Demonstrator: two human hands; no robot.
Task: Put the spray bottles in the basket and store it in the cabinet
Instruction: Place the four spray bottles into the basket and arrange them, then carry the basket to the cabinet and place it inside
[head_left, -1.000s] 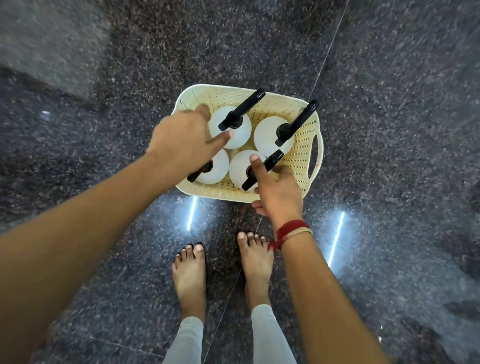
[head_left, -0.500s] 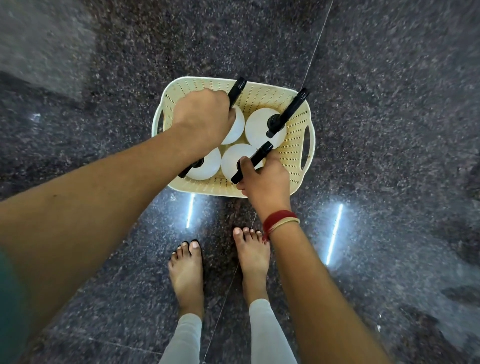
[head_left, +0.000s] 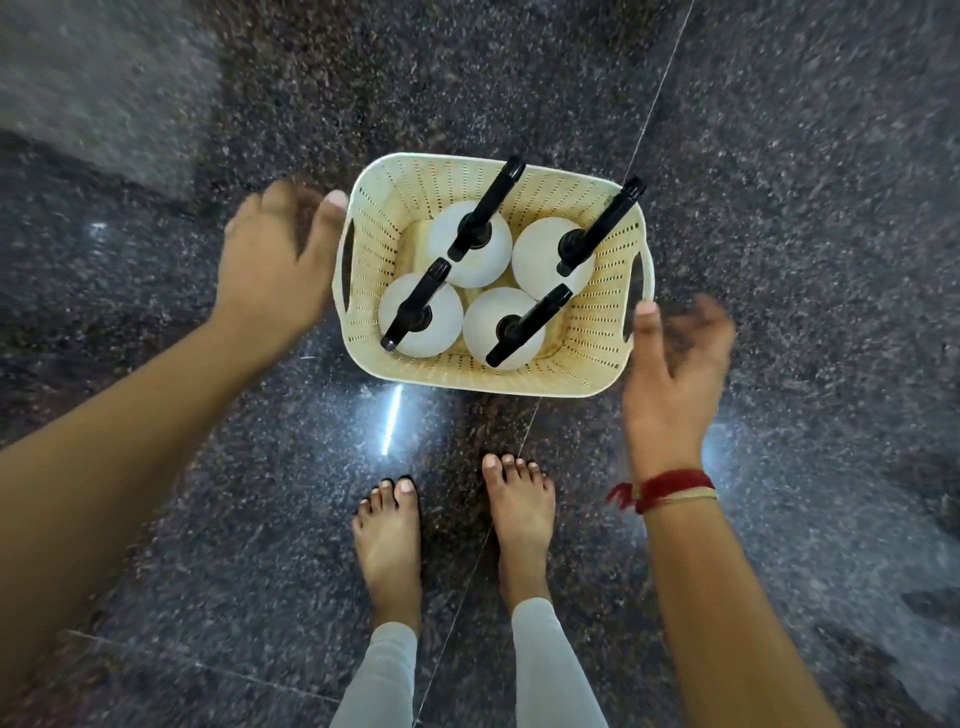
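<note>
The left hand (head_left: 272, 265), fingers spread and holding nothing, sits at the left side of the cream perforated plastic basket (head_left: 587, 332) in the frame's centre, its thumb tip at the rim. The right hand (head_left: 672, 358) is likewise spread and empty at the basket's right side, thumb at the handle slot. Four white round spray bottles with black nozzles (head_left: 470, 244) stand upright inside the basket on the dark speckled granite floor (head_left: 805, 156).

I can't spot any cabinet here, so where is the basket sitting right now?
In the head view the cream basket stands on the dark speckled floor, just ahead of the person's bare feet, between the open left hand and right hand, with four spray bottles inside.
</note>
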